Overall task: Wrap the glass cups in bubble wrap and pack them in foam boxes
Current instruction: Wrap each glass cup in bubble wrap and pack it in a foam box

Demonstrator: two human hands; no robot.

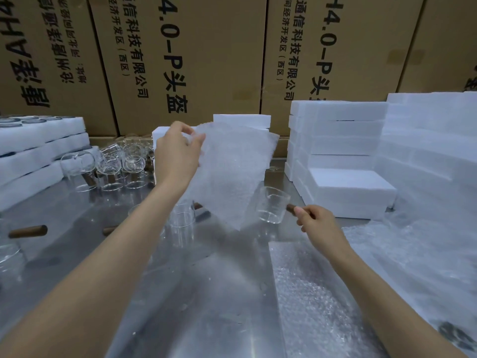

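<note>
left hand [178,151] pinches translucent bubble-wrap sheet [232,171] by its top corner, hanging clear for wrapping | right hand [316,220] grips brown wooden handle of clear glass cup [269,204], held tilted against sheet's lower edge, above steel table [180,306] | white foam boxes [343,161] stacked right, within reach

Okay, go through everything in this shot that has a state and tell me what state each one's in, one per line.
Left hand: raised, pinching the bubble wrap sheet.
Bubble wrap sheet: held up, unrolled.
Right hand: gripping the cup's wooden handle.
Glass cup: lifted, tilted, unwrapped.
Foam boxes: stacked, closed.
Other cups: on the table, unwrapped.
</note>
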